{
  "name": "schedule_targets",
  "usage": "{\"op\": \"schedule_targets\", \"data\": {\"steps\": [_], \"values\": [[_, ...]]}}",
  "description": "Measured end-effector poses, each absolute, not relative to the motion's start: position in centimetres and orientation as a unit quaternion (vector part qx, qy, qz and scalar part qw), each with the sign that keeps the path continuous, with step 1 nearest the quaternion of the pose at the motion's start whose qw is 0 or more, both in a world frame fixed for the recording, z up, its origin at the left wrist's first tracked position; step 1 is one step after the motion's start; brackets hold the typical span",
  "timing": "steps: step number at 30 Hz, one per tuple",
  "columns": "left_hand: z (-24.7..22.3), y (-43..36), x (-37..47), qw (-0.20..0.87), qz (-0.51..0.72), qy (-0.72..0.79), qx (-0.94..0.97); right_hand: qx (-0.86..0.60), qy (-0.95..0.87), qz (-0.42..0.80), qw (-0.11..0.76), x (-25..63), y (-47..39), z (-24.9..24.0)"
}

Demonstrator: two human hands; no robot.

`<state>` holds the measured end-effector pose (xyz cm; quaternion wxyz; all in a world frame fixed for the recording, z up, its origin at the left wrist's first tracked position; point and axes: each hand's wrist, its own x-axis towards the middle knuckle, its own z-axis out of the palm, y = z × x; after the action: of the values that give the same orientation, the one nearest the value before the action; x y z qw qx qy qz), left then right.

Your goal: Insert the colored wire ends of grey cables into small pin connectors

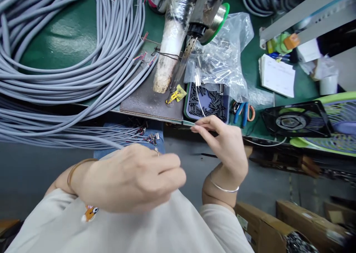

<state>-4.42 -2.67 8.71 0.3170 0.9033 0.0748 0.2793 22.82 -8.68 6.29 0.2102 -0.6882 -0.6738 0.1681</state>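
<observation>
My left hand (133,177) is closed in front of my chest, its fingers curled under. A grey cable (112,143) runs into it from the left, and its end is mostly hidden by the hand. At the bench edge, thumb and fingertips of my right hand (219,142) pinch a thin silvery wire (200,102), apparently solder. The wire comes down from the bag near a green-rimmed spool (218,23). Just behind the right hand stands a purple tray (227,114) of small black tubes (213,106). Small metal connectors (152,137) lie at cable ends on my lap.
Coiled grey cables (69,75) cover the bench's left side. A white wrapped rod (168,56) and a dark metal tool (182,66) point toward a yellow clip (175,96). Right are a plastic bag (222,56), pliers (244,114), a black fan (296,121) and a notepad (276,75).
</observation>
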Motion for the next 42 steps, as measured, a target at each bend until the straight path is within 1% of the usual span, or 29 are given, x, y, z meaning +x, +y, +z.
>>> {"op": "schedule_targets", "data": {"steps": [2, 4, 5, 6, 8, 9, 12, 17, 19, 20, 24, 26, 28, 30, 32, 33, 37, 38, 42], "values": [[8.7, -1.8, -4.7, 0.503, 0.203, -0.047, 0.839, -0.748, -0.640, 0.082, 0.155, 24.5, -8.0, 6.4], [7.3, -0.9, -4.4, 0.673, 0.177, -0.116, 0.709, -0.812, -0.577, -0.019, 0.088, 26.2, -6.6, 6.1], [6.1, -0.6, -4.1, 0.734, 0.178, -0.101, 0.648, -0.837, -0.542, -0.056, 0.057, 27.1, -5.6, 5.8], [4.9, -0.4, -3.6, 0.783, 0.217, -0.040, 0.582, -0.853, -0.516, -0.073, 0.032, 27.9, -4.5, 5.5], [2.4, -0.4, -2.8, 0.834, 0.302, 0.076, 0.455, -0.869, -0.487, -0.085, 0.008, 29.3, -2.0, 4.8], [1.4, -0.5, -2.4, 0.846, 0.320, 0.116, 0.410, -0.870, -0.486, -0.083, 0.007, 29.9, -0.7, 4.4], [-0.4, -0.8, -1.8, 0.841, 0.354, 0.209, 0.352, -0.869, -0.493, -0.046, 0.014, 31.2, 2.5, 3.4], [-0.5, -0.6, -1.7, 0.815, 0.390, 0.237, 0.358, -0.851, -0.523, -0.005, 0.052, 31.8, 4.0, 2.8], [-0.4, -0.4, -1.7, 0.815, 0.383, 0.247, 0.359, -0.842, -0.532, 0.006, 0.089, 31.7, 3.2, 3.0], [-0.4, -0.4, -1.6, 0.817, 0.374, 0.253, 0.359, -0.835, -0.537, 0.016, 0.116, 31.6, 2.5, 3.1], [-0.3, -0.4, -1.1, 0.818, 0.344, 0.276, 0.370, -0.745, -0.538, 0.150, 0.365, 30.3, -0.9, 3.9], [-0.2, -0.5, -0.8, 0.807, 0.344, 0.288, 0.383, -0.693, -0.535, 0.201, 0.439, 29.0, -2.6, 4.4], [0.0, -0.5, -0.4, 0.788, 0.358, 0.305, 0.397, -0.662, -0.517, 0.239, 0.487, 27.3, -4.0, 4.9], [0.1, -0.4, -0.2, 0.772, 0.367, 0.322, 0.408, -0.643, -0.502, 0.274, 0.510, 25.4, -5.2, 5.2], [0.2, -0.3, 0.1, 0.765, 0.365, 0.333, 0.413, -0.627, -0.508, 0.279, 0.520, 23.4, -6.1, 5.3], [0.3, -0.2, 0.2, 0.763, 0.366, 0.337, 0.413, -0.623, -0.520, 0.263, 0.522, 22.5, -6.5, 5.2], [0.2, 0.0, 0.5, 0.746, 0.380, 0.349, 0.421, -0.646, -0.549, 0.112, 0.518, 19.3, -7.3, 4.1], [0.2, 0.1, 0.5, 0.743, 0.384, 0.347, 0.424, -0.651, -0.545, 0.098, 0.520, 18.7, -7.4, 3.8], [0.3, 0.2, 0.7, 0.742, 0.385, 0.339, 0.433, -0.633, -0.503, 0.141, 0.571, 17.4, -7.1, 2.4]]}}
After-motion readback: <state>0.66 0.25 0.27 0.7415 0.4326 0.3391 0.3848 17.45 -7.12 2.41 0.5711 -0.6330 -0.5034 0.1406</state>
